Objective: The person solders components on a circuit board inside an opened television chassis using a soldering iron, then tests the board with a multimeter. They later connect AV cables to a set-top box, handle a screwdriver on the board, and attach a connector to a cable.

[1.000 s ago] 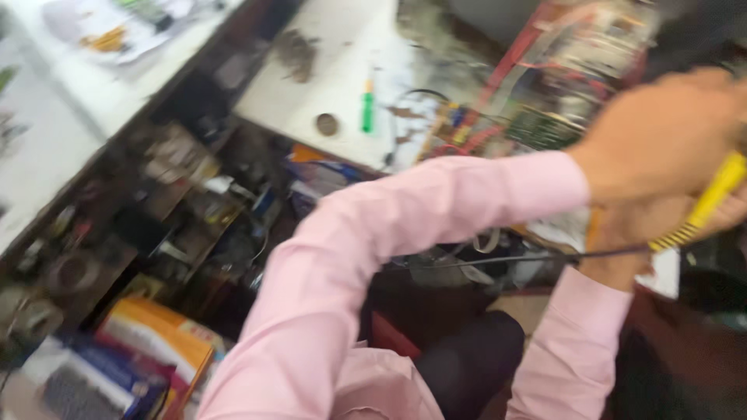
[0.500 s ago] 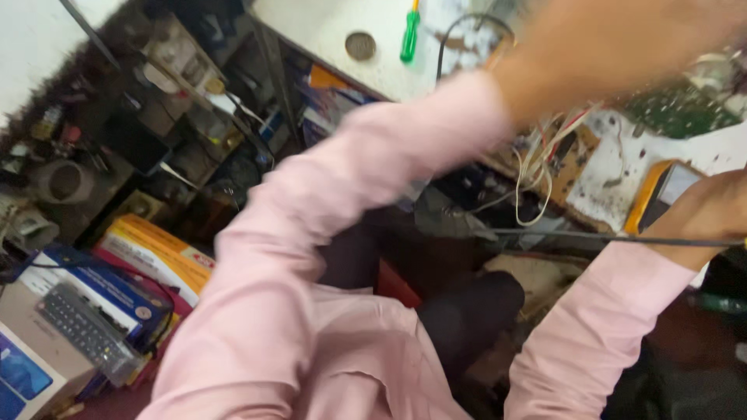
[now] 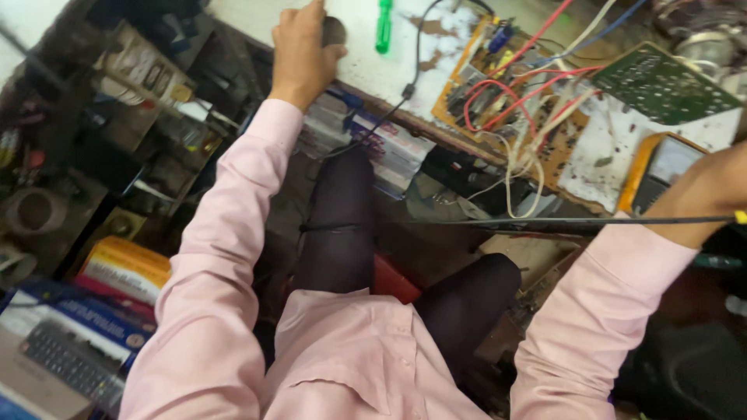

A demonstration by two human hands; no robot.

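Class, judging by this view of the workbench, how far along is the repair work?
Done: the brown circuit board lies exposed, wires loose. In hand: left hand covers a small round object on the bench; right hand grips a thin black rod. Left: green screwdriver and yellow meter lie untouched.

A small round dark tin [image 3: 334, 31] sits on the white bench [image 3: 366, 66], half covered. A thin black cord [image 3: 545, 222] stretches taut sideways.

1. I see long pale pink shirt sleeves [image 3: 226, 257] reaching to both wrists.
2. My shirt front [image 3: 366, 358] is pink too, with a creased placket.
3. Dark trousers [image 3: 342, 225] cover both legs.
4. Both hands are bare.
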